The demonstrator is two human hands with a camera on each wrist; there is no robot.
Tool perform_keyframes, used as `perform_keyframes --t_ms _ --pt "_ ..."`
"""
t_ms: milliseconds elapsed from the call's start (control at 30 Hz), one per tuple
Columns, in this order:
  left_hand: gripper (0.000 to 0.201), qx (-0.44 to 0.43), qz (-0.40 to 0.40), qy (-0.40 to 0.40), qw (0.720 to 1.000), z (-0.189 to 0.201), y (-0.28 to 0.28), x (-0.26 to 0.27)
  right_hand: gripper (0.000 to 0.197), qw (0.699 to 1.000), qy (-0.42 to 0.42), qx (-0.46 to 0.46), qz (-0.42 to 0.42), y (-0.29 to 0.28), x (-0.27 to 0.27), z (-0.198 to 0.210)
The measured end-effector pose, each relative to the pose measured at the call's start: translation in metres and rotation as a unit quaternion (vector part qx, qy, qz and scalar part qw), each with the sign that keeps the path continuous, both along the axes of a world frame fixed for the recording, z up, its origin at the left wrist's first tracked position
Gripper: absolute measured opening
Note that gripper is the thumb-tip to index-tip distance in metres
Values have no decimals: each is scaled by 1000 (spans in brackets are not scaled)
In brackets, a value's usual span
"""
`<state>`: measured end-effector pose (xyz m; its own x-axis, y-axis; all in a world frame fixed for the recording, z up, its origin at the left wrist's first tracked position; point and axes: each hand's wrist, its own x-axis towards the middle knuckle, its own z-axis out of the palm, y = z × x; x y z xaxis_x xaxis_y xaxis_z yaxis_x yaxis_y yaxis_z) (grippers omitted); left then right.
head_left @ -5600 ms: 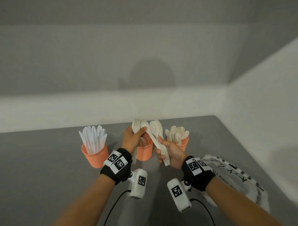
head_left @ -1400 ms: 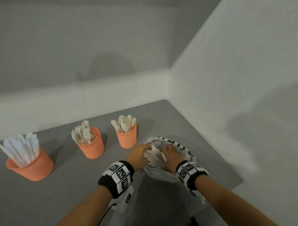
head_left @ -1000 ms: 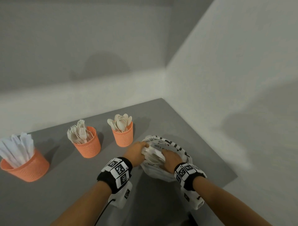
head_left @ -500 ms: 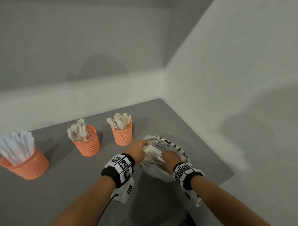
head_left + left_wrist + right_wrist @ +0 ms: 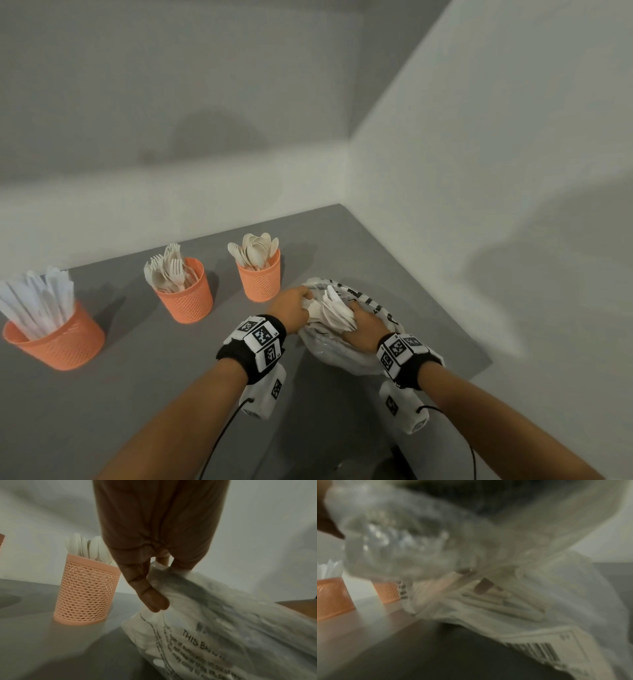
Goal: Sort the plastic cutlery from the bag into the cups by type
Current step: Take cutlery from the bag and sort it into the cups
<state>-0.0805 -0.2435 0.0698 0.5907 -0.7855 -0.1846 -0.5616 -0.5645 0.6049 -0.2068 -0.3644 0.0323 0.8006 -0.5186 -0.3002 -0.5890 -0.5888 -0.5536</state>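
Crinkling clear plastic bag (image 5: 371,359)

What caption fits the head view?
Left hand holds the bag open; right hand grips cutlery beside three orange cups.

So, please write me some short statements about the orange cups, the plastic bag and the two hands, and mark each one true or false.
1. The orange mesh cup of white plastic spoons stands nearest the clear printed plastic bag. True.
2. The left hand rests flat on the grey table. False: it pinches the bag's edge.
3. The right hand reaches into the bag, among white cutlery. True.
4. The orange mesh cup of white plastic forks lies tipped over. False: it stands upright.
5. The orange mesh cup of white plastic knives stands between the other two. False: it is farthest left.
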Motion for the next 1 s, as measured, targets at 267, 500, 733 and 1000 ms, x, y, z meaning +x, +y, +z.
perform_keyframes --t_ms 267,500,733,1000 --pt "45 8 61 -5 998 -3 -7 -2 33 997 -52 54 18 -2 -2 19" --pt "42 -43 83 132 987 -8 -8 -11 28 994 -10 108 -9 0 5 3" --pt "45 -20 41 91 995 -6 -1 -14 17 999 19 37 8 10 26 -5" --pt "45 -3 87 10 996 -2 -8 -2 45 997 62 2 35 1 12 12"
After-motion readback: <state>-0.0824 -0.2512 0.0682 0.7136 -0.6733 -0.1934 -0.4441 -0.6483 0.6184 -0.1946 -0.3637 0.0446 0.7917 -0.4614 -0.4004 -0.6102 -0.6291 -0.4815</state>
